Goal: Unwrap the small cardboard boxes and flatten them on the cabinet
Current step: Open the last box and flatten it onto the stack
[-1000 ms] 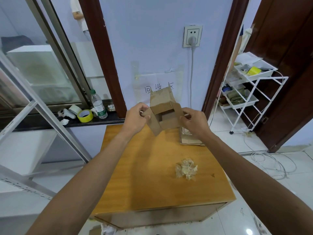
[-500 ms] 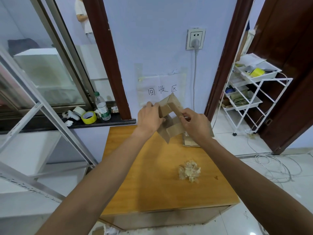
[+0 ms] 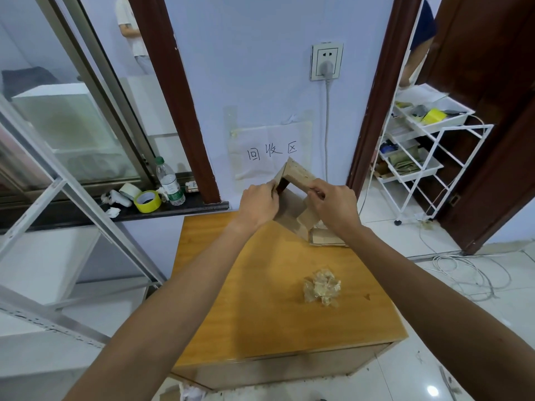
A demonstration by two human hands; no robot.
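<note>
Nearest you, the orange-brown wooden cabinet [image 3: 246, 299] gives you a bare worktop. On its right half lies a crumpled wad of clear packing tape [image 3: 321, 287], well apart from your hands, so it looks parked out of the way. Farther on, over the cabinet's far edge, your left hand [image 3: 259, 205] and right hand [image 3: 333, 208] each pinch one side of the small brown cardboard box [image 3: 299, 176], thumbs and fingers curled round its walls. You hold it in the air, turned corner-up with its flaps hanging open below; that grip on opposite walls suits skewing the tube until it collapses. Just under your right hand, flat brown cardboard pieces [image 3: 324, 238] lie at the far right corner, likely the pile for this box once it is flat. Behind, a white paper sign [image 3: 272, 153] is taped to the wall.
</note>
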